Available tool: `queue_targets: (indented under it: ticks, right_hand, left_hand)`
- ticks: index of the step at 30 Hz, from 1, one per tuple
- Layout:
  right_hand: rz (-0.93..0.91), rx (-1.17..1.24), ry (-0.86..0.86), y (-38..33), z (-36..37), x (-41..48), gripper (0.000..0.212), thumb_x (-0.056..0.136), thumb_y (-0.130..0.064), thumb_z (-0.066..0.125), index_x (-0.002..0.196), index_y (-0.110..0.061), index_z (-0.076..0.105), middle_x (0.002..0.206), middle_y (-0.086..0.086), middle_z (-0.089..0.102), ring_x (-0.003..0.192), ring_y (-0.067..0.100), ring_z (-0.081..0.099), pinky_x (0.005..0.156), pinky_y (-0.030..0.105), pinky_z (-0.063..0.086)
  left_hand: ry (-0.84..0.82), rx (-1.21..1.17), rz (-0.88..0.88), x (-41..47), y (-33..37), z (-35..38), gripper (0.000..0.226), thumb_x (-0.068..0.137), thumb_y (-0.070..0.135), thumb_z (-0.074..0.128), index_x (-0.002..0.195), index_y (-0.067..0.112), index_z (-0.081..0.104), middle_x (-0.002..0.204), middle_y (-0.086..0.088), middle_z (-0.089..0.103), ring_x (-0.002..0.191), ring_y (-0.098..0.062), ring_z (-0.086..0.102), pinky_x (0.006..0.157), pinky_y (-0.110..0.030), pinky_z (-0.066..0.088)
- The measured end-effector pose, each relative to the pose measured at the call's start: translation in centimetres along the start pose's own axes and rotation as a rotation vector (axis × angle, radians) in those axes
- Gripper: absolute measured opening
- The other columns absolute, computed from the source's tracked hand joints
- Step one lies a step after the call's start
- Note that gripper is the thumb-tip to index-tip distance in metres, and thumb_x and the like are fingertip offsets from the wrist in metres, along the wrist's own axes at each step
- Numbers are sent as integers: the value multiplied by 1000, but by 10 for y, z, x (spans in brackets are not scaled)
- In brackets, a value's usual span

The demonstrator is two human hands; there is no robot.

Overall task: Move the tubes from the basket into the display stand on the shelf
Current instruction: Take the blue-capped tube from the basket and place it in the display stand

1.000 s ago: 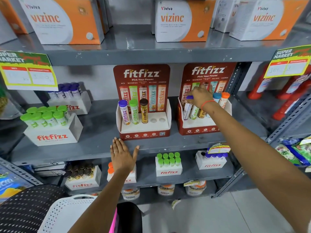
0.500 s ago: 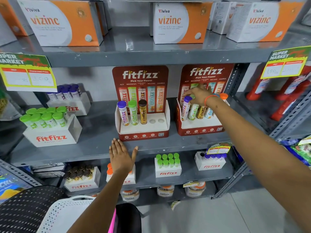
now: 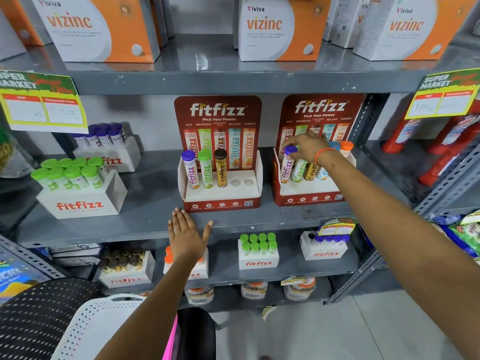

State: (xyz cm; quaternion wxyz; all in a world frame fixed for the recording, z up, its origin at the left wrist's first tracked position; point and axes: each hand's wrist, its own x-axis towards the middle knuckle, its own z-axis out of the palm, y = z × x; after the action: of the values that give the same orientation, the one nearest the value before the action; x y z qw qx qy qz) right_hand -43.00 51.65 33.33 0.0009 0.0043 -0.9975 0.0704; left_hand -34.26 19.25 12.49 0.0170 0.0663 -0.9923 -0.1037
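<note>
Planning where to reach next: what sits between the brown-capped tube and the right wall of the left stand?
In the head view, two empty holes lie between the brown-capped tube and the left stand's right wall.

Two display stands sit side by side on the middle shelf: left stand holds three tubes, right stand holds five, boxes above.

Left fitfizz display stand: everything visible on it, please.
The left fitfizz display stand looks like red-and-white cardboard, upright on the grey shelf, with a tall printed backboard. Its white tray holds three upright tubes, purple-capped, green-capped and brown-capped; two right-hand holes are empty. No hand touches it.
</note>
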Motion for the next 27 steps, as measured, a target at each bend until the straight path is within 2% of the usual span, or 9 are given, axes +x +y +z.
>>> queue_targets:
  ticks: [2, 5, 7, 10, 13, 17, 20, 24, 27]
  right_hand:
    - [-4, -1, -23, 1, -1, 0, 42, 89, -28, 63, 130, -30, 52, 138, 14, 50, 128, 36, 39, 105, 50, 36]
    - [26, -26, -42, -8, 1, -6, 68, 87, -33, 65, 144, -27, 30, 147, 13, 41, 137, 37, 30, 111, 58, 28]
    - [14, 9, 171, -25, 6, -20, 77, 86, -43, 63, 147, -19, 23, 150, 14, 37, 138, 37, 29, 112, 60, 25]
    - [-148, 175, 615, -66, 32, -52, 57, 93, -37, 53, 139, -7, 39, 141, 17, 47, 129, 35, 42, 110, 48, 35]
    - [-319, 406, 695, -122, 76, -84, 46, 91, -19, 57, 132, -2, 47, 136, 18, 52, 125, 34, 47, 108, 47, 39]
    - [-418, 547, 540, -204, 150, -121, 42, 91, -19, 56, 129, -3, 50, 135, 20, 52, 125, 36, 47, 109, 47, 38]
    - [-487, 604, 335, -267, 201, -152, 43, 89, -23, 54, 128, -4, 53, 134, 21, 53, 123, 38, 50, 106, 48, 40]
    - [-656, 575, 24, -337, 271, -201, 41, 78, -7, 68, 117, 3, 59, 122, 29, 57, 112, 47, 55, 98, 51, 47]
    - [-810, 410, -335, -373, 321, -240, 39, 82, -9, 64, 120, -1, 58, 130, 26, 51, 118, 44, 48, 101, 47, 46]
  left_hand:
    - [1, 2, -1, 1, 0, -1, 98, 78, 75, 1, 149, 7, -6, 160, -13, -3, 147, -29, -2, 118, -42, 0]
    - [-10, -14, 1, 1, 2, -3, 97, 79, 74, 3, 149, 7, -6, 160, -13, -3, 147, -29, -3, 118, -41, -1]
    - [-21, -52, 19, 2, 1, -7, 97, 80, 74, 5, 149, 6, -6, 160, -14, -4, 147, -29, -3, 119, -42, -1]
    - [17, -177, 101, -9, -7, -17, 90, 87, 68, 13, 149, 4, -1, 160, -15, 0, 148, -27, -1, 122, -41, 2]
    - [175, -262, 91, -44, -34, -24, 83, 91, 62, 19, 148, 2, 10, 158, -17, 12, 147, -27, 9, 120, -39, 8]
    - [290, -292, -57, -108, -93, -17, 78, 91, 51, 29, 144, -6, 22, 153, -23, 25, 143, -34, 22, 118, -46, 20]
    - [301, -258, -237, -158, -142, -5, 77, 94, 52, 25, 143, -8, 25, 151, -24, 29, 142, -35, 26, 116, -48, 24]
    - [217, -238, -534, -235, -201, 20, 74, 93, 48, 27, 141, -8, 28, 150, -24, 33, 140, -36, 30, 115, -50, 27]
    - [110, -223, -711, -283, -235, 37, 69, 90, 39, 30, 135, -13, 37, 142, -30, 42, 131, -43, 42, 109, -55, 35]
